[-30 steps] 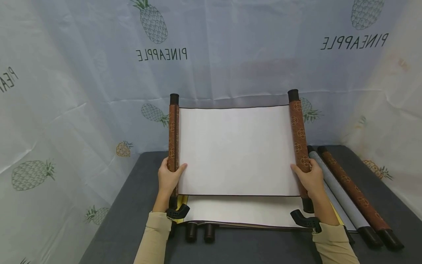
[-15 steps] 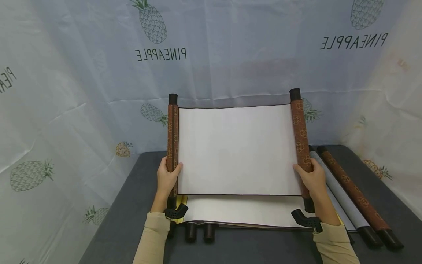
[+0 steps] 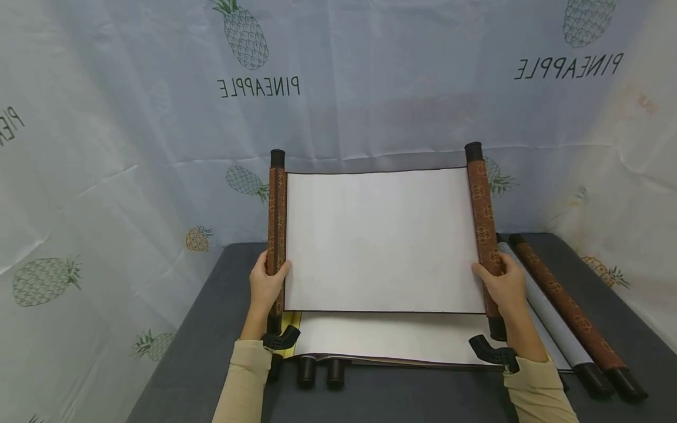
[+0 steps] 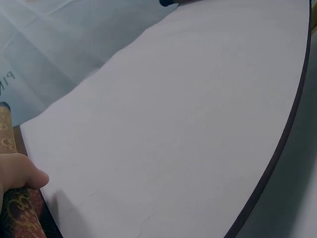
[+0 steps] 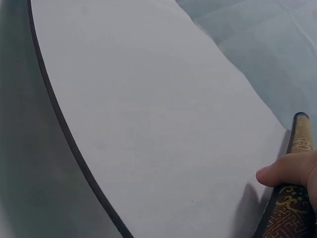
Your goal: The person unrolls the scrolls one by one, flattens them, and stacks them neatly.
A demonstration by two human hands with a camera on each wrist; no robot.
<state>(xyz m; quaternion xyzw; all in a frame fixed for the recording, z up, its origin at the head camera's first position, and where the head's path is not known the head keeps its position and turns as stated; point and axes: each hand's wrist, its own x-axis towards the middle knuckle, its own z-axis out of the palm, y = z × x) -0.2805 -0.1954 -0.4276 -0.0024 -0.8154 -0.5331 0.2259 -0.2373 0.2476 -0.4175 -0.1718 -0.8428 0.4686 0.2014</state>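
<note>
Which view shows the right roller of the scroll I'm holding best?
The head view: the right roller shows whole, end cap to end cap, gripped by the right hand. The right wrist view catches only its upper part beside the thumb. The left wrist view shows just a dark tip, perhaps its cap.

The person wears long beige sleeves, one ending at the wrist of the left hand (image 3: 267,286) and one at the right hand (image 3: 505,288). A black camera mount sits on each wrist, just behind the bare hand.
</note>
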